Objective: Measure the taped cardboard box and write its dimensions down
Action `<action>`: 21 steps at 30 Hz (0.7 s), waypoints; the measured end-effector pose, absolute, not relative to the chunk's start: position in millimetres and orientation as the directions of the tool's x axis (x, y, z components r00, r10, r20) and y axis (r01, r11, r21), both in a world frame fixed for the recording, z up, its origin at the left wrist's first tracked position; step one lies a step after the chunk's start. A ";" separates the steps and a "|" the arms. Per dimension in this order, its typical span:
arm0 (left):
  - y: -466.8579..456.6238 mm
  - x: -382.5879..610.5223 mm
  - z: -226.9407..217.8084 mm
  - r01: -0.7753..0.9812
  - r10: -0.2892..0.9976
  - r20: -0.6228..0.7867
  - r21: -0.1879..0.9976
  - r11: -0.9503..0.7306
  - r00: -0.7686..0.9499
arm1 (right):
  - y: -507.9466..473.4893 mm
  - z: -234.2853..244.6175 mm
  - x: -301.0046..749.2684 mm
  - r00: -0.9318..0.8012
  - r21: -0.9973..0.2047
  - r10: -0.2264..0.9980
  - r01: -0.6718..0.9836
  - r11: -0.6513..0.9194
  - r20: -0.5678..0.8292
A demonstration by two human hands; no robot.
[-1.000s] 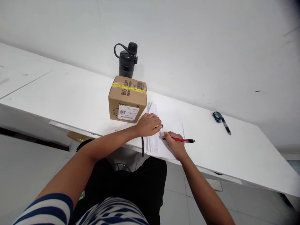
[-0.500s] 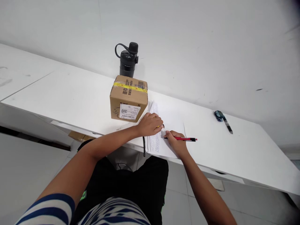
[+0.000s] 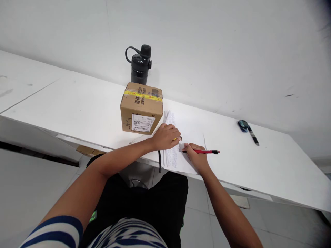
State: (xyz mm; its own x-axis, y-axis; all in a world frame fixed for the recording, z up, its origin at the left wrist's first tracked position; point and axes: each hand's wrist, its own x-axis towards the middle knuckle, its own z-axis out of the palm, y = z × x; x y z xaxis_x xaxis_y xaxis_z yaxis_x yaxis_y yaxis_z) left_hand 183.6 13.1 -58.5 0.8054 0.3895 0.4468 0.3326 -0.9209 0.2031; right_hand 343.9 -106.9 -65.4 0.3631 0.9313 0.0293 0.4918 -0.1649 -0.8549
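Observation:
A stack of white papers (image 3: 188, 137) lies on the white table (image 3: 77, 106), in front of me. My left hand (image 3: 165, 136) is curled shut at the stack's left edge, with a small yellow and black object showing at its fingertips. My right hand (image 3: 196, 155) rests on the papers and grips a red pen (image 3: 207, 151) that points right. Between thumb and fingers it also pinches a paper corner. The two hands nearly touch.
A cardboard box (image 3: 141, 107) with yellow tape and a label stands left of the papers. Behind it is a black bottle (image 3: 139, 65) by the wall. A dark small tool with a strap (image 3: 247, 130) lies far right. A black cord (image 3: 160, 161) hangs at the table edge.
The view has shifted slightly. Both hands stay at the papers' left edge, with the pen still in my right hand.

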 end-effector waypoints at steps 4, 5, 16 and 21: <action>13.1 182.7 -59.1 0.314 0.380 0.456 0.215 -0.925 0.805 | -107.0 -66.9 345.0 0.397 -0.844 0.917 0.503 -0.189 0.031; 13.2 182.6 -59.4 0.316 0.383 0.458 0.219 -0.923 0.802 | -107.0 -67.3 345.0 0.402 -0.846 0.915 0.499 -0.189 0.032; 16.5 182.2 -62.8 0.284 0.362 0.481 0.230 -0.931 0.798 | -106.1 -66.2 343.3 0.420 -0.857 0.907 0.479 -0.192 0.032; 16.6 182.6 -64.6 0.272 0.352 0.500 0.229 -0.935 0.791 | -105.9 -67.7 344.4 0.430 -0.856 0.901 0.487 -0.173 0.062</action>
State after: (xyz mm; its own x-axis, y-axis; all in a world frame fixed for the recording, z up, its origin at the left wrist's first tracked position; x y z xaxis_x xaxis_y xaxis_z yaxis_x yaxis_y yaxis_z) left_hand 182.6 16.6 -64.6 0.7914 0.3523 0.4995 0.2718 -0.9348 0.2287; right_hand 344.4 -105.9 -67.7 0.4298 0.9008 0.0623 0.4871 -0.1732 -0.8560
